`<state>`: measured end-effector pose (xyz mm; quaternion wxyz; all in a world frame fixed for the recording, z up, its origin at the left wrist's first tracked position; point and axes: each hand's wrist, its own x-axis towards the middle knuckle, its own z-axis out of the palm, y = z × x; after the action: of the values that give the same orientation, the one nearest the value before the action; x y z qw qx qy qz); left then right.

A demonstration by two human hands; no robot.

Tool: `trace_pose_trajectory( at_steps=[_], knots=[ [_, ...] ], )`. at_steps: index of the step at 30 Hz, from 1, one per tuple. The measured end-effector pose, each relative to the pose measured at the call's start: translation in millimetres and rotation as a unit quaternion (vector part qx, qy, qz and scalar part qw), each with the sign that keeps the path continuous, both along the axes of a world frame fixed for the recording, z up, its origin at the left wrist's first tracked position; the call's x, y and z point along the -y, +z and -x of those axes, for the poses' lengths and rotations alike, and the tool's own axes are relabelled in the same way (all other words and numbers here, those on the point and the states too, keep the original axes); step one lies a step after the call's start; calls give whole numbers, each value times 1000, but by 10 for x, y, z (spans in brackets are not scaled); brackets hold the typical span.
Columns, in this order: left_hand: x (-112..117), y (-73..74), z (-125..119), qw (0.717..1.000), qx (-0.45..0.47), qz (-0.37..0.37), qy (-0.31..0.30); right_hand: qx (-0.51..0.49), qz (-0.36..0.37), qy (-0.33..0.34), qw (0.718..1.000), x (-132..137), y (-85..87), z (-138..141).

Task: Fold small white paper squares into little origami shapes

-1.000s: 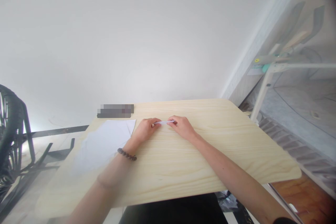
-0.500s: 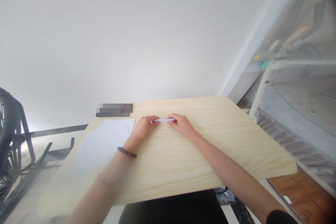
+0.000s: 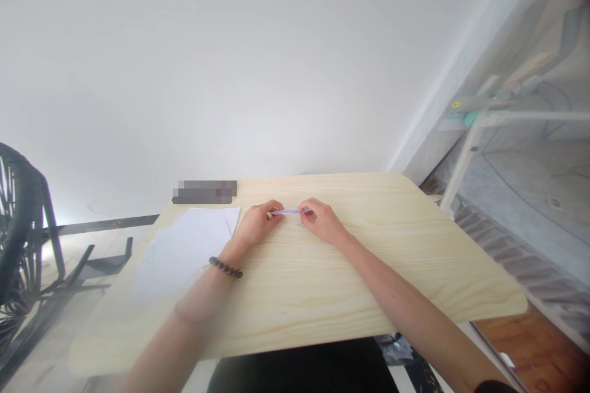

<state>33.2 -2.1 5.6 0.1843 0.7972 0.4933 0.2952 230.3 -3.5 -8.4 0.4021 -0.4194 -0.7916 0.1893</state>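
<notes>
A narrow folded strip of white paper [image 3: 290,212] lies low over the far middle of the light wooden table [image 3: 369,270]. My left hand [image 3: 257,226], with a dark bead bracelet on its wrist, pinches the strip's left end. My right hand [image 3: 321,221] pinches its right end. Both hands rest on the tabletop with fingers curled closed around the strip.
A stack of white paper sheets [image 3: 184,247] lies on the table to the left of my left hand. A dark flat object [image 3: 204,191] sits at the table's far edge. A black wire chair [image 3: 23,227] stands at left, a white frame [image 3: 465,159] at right.
Both hands stay on the paper strip in nearly the same spot; the fingers shift slightly along it. The view has drifted a little.
</notes>
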Motion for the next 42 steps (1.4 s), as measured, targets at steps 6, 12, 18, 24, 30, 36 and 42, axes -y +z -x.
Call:
trace_pose_trajectory(
  at_steps=[6,12,18,24,30,36,42],
  knots=[
    [2,17,0,1000,-18,-14,-5,32,9,-3,999,-15,-5,9],
    [25,18,-9,1000,-7,-18,-19,28,6,-7,1000,-35,-26,1],
    [1,-5,6,999,-15,-32,-27,42,-9,-16,999,-25,-11,7],
    [-16,-29,13,997,-20,-47,-62,52,-18,-45,997,-37,-33,5],
    [-16,-43,15,995,-32,-58,-70,56,-15,-35,998,-20,-25,9],
    [20,-1,-6,996,-36,-48,-60,76,-27,-34,996,2,-13,24],
    [45,33,-24,996,-48,-47,-54,97,-35,-19,995,26,5,33]
  ],
)
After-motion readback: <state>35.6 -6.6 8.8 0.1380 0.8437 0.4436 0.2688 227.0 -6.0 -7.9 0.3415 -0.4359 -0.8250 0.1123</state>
